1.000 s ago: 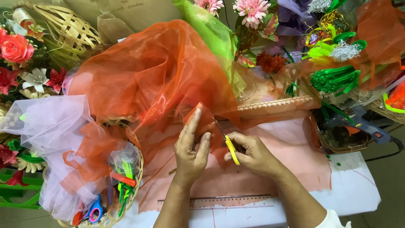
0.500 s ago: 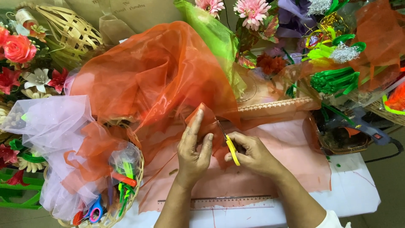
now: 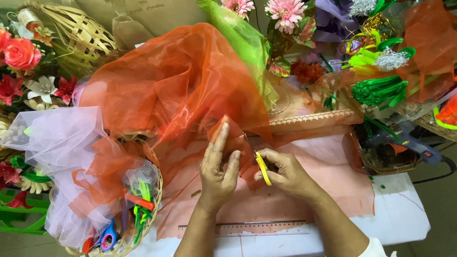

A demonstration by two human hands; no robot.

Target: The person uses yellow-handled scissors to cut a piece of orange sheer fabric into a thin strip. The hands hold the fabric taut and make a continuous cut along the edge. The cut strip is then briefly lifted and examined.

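The left hand (image 3: pixel 218 166) lies flat on the orange fabric (image 3: pixel 181 90), fingers together and stretched toward 12 o'clock, the fingertips pinning a folded edge of the cloth. Just beside it, at 3 o'clock, the right hand (image 3: pixel 285 173) has its fingers curled tight around the yellow handles of a pair of scissors (image 3: pixel 257 157). The thin blades point toward 11 o'clock and meet the fabric edge right next to the left fingertips; whether the blades are parted or closed cannot be told.

The orange fabric is sheer and billows up in a big heap at 12 o'clock from the hands, then runs flat under both of them and over the white table (image 3: pixel 404 223). A clear ruler (image 3: pixel 243 229) lies across the table at 6 o'clock from the hands, partly on the cloth's lower edge.

At 9 o'clock a bundle of pale lilac netting (image 3: pixel 57 143) spills over a woven basket (image 3: pixel 152 209) that holds small tools — among them coloured scissor handles. At 10 o'clock sits a bamboo basket (image 3: pixel 81 33) with artificial flowers (image 3: pixel 21 54) beside it. At 1 o'clock a green sheer cloth (image 3: pixel 243 43) rises next to pink flowers (image 3: pixel 285 12). At 3 o'clock, well apart from the right hand, a glue gun (image 3: pixel 404 140) rests by green stems (image 3: pixel 378 90).
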